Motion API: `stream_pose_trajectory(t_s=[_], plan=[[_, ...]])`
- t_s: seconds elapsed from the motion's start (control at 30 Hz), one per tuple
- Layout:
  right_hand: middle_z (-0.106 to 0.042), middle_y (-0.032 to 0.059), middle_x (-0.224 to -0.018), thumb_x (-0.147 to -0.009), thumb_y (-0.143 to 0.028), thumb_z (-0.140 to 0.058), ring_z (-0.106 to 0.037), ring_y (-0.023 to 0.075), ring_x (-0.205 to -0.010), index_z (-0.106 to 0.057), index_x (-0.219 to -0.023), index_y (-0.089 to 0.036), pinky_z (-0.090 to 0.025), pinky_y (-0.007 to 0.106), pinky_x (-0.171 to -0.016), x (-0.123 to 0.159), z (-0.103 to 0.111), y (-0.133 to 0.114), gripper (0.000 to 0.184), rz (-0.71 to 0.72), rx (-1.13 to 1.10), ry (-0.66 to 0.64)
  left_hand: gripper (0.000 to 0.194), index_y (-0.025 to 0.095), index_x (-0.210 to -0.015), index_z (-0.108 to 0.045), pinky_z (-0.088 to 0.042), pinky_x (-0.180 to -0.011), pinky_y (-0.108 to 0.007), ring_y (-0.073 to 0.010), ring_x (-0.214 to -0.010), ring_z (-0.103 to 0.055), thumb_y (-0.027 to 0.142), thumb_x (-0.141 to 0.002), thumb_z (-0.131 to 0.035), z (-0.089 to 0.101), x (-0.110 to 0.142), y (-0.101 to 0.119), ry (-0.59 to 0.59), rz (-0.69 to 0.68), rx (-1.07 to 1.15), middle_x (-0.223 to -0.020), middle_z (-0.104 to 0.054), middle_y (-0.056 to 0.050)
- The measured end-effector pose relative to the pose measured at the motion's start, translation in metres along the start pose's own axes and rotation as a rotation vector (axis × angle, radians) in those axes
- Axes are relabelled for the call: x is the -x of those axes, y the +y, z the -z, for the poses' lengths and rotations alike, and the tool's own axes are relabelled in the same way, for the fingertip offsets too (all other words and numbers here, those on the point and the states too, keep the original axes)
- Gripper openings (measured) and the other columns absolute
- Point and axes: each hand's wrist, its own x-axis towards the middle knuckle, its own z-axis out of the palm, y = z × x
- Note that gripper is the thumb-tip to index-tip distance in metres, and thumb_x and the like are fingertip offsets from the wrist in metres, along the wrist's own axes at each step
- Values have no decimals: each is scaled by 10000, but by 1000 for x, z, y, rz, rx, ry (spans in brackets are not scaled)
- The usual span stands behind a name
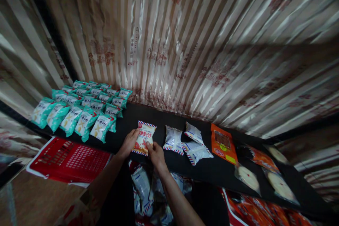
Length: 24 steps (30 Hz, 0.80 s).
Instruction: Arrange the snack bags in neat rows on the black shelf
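Observation:
A red, white and yellow snack bag (143,135) with a striped blue-and-red border lies near the front of the black shelf (127,113). My left hand (129,142) grips its left edge, fingers partly hidden by the bag. At its lower right corner, my right hand (156,154) pinches it with the thumb on top. Just to the right lies a silvery snack bag (173,139) with the same kind of striped border. Two more such bags, an upper one (193,132) and a lower one (196,151), overlap beside it.
Several teal snack bags (102,126) stand in rows on the left. An orange packet (224,143) and round pale packaged discs (248,177) lie on the right. Below the shelf are a red crate (69,159), silvery bags (141,183) and orange packets (254,206). A striped plastic curtain (164,42) hangs behind.

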Motion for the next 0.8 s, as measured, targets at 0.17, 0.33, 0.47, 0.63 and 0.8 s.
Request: stream_pose_trajectory(t_s=[0.17,0.33,0.47,0.63,0.8], plan=[[-633,12,-642,-741,-514,-509,-535,143,-568,-637,-803,-175,-365,227,-508,-13,-1,1,367,25,50,71,239,166,-784,-660,-455,-682,-256,-190,-750,-623,376,-673,-634,6,5,1,-32,60,118,-770,-684,-37],[-638,20,-642,-751,-510,-499,-545,154,-577,-643,-842,-180,-369,233,-510,-22,-5,0,372,37,66,95,335,159,-871,-628,-485,-620,-278,-213,-746,-648,342,-604,-717,7,8,0,-149,158,260,-828,-703,-70],[-631,16,-634,-748,-525,-497,-534,145,-555,-642,-829,-173,-363,229,-497,-26,-9,-2,389,61,59,79,351,148,-845,-622,-497,-694,-304,-208,-753,-655,292,-556,-758,8,1,-6,-107,128,344,-826,-708,-75],[-623,23,-637,-764,-556,-468,-538,149,-568,-629,-804,-164,-382,234,-518,-28,-14,-8,425,75,73,16,350,142,-850,-613,-502,-723,-337,-210,-724,-656,273,-558,-753,9,-9,-14,-57,99,377,-772,-704,-64],[-673,53,-777,-770,-543,-474,-597,186,-706,-643,-898,-169,-429,257,-626,-31,-19,-14,430,87,36,-20,351,147,-841,-609,-502,-715,-346,-222,-726,-656,269,-543,-750,11,-18,-16,-3,94,381,-749,-697,-53]])
